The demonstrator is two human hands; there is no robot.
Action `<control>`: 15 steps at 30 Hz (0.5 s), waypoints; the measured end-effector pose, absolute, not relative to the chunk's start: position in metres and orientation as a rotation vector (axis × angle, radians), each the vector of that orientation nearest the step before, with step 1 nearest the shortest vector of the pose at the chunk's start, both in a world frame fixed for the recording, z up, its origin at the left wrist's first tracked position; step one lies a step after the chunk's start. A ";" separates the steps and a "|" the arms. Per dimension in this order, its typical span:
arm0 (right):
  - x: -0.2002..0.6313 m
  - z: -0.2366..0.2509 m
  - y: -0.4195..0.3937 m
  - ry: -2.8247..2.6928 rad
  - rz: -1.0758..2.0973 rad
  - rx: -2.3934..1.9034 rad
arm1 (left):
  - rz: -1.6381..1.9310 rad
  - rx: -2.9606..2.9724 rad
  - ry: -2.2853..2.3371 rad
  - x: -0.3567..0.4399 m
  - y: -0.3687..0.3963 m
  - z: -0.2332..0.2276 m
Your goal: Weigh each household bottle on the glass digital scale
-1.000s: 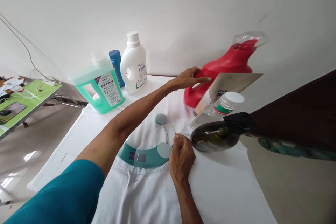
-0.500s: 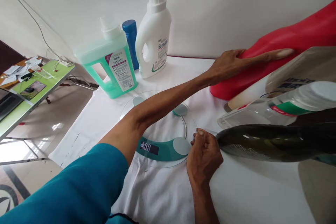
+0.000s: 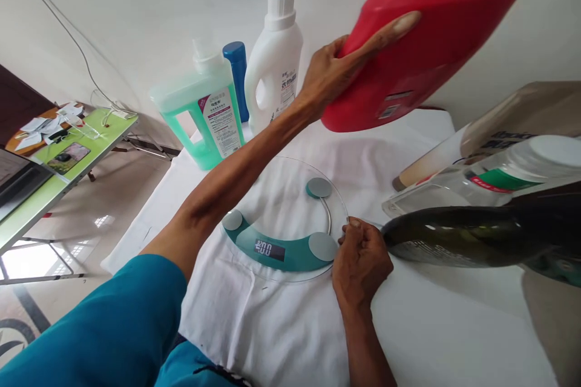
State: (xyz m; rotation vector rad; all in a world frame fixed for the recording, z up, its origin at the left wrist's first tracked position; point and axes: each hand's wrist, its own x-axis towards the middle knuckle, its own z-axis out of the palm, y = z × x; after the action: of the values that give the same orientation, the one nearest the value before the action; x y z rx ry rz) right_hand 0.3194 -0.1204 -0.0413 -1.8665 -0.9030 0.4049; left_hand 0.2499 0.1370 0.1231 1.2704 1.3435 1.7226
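Lift step: left hand point(image 3: 333, 72) grips red jug point(image 3: 426, 30), airborne, far right above round glass scale point(image 3: 281, 217). Right hand point(image 3: 361, 260) closed, pinching scale's right rim. Next probably: lowering gently, centring on glass.

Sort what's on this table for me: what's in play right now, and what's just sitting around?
In play:
red jug, lifted in the left hand
glass scale, its rim touched by the right hand

Sitting around:
green jug
white bottle
blue bottle
dark bottle
clear bottle
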 end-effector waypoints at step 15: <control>0.316 -0.040 -0.116 -0.942 0.341 -1.825 | 1.372 1.317 0.904 0.103 -0.003 0.170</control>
State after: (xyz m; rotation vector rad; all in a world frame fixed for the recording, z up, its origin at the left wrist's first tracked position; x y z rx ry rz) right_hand 0.3163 -0.1163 -0.0400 -1.8249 -0.9422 0.3413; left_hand 0.1033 -0.0030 0.1698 1.3169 0.9036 1.3719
